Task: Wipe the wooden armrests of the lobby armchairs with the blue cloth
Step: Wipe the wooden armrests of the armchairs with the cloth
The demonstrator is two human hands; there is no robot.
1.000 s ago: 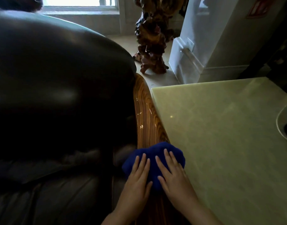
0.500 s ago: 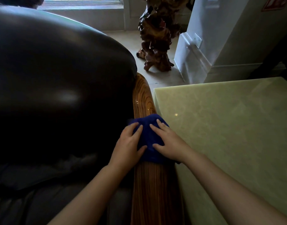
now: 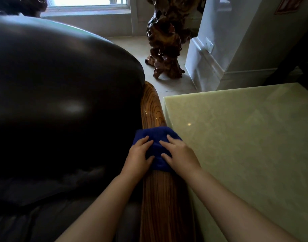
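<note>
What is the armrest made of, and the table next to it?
The armrest looks like wood with a glossy varnish: striped grain and bright glints. The table looks like polished pale green stone, maybe marble or onyx: cloudy veins and a shiny reflection.

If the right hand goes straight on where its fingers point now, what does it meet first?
The right hand points up-left along the wooden armrest. Beyond the blue cloth lies bare wood, then probably the leather chair back; depth is unclear.
</note>
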